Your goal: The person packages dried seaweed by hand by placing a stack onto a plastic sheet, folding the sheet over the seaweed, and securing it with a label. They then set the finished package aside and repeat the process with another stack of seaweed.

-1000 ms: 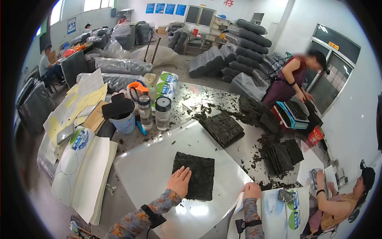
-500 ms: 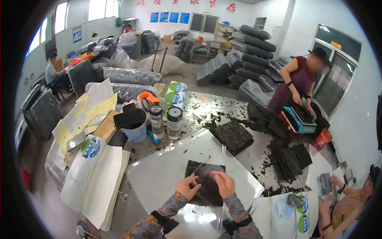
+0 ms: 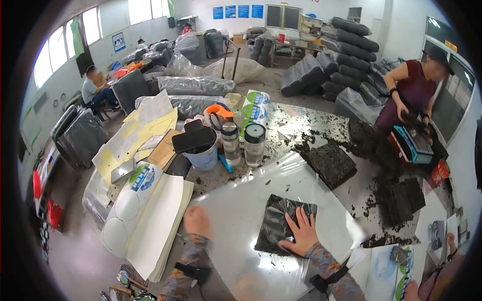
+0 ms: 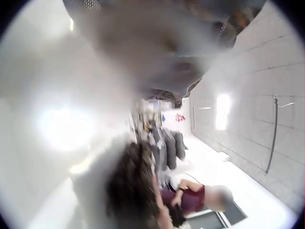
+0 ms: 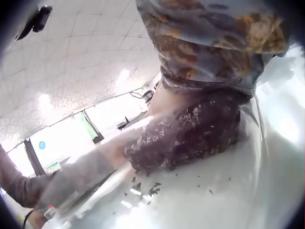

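A square block of dark, leafy pressed seaweed-like sheets (image 3: 273,218) lies on clear plastic sheets (image 3: 236,200) in the middle of the table, with shiny clear film over it. My right hand (image 3: 303,233), fingers spread, presses flat on the film-covered block. In the right wrist view the block's crumbly side (image 5: 181,138) shows under the film, with loose flakes beside it. My left hand (image 3: 197,220), motion-blurred, is at the left corner of the plastic, fingers curled at the film's edge. Film stretches up toward the left arm (image 5: 28,188) in the right wrist view.
Two clear bottles (image 3: 254,145), a bucket (image 3: 202,159) with a black phone on it and thick paper sheets (image 3: 163,226) stand left. More dark stacks (image 3: 331,164) lie right among crumbs. Across the table a person (image 3: 411,90) handles dark sheets over a scale (image 3: 409,145).
Film now covers the block. My right hand went from the plastic's right corner to the block and lies flat there; the left hand left the block for the left corner. The view turned left.
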Demonstrator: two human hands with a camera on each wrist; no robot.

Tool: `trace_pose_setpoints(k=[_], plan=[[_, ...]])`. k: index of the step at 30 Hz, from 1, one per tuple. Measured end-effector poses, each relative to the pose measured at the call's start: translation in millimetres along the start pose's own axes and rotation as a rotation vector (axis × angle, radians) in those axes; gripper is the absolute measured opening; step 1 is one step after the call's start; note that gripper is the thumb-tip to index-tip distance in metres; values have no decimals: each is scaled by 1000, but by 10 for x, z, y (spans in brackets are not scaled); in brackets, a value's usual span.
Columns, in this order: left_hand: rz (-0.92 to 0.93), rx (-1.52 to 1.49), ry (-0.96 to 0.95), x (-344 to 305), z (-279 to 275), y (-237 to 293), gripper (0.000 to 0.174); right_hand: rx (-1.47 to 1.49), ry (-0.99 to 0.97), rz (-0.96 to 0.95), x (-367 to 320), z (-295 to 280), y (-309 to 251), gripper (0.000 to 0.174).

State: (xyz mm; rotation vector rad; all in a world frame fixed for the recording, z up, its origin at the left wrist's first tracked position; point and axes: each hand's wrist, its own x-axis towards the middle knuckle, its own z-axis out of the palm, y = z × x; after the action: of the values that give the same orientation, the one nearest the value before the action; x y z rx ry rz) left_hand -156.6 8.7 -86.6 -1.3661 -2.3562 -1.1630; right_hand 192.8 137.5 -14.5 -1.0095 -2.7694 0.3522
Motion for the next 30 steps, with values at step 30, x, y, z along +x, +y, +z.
trace_pose_setpoints(k=[30], plan=[[62, -45, -620, -241, 386, 1007, 44, -118, -25, 13, 31, -63, -179, 103]])
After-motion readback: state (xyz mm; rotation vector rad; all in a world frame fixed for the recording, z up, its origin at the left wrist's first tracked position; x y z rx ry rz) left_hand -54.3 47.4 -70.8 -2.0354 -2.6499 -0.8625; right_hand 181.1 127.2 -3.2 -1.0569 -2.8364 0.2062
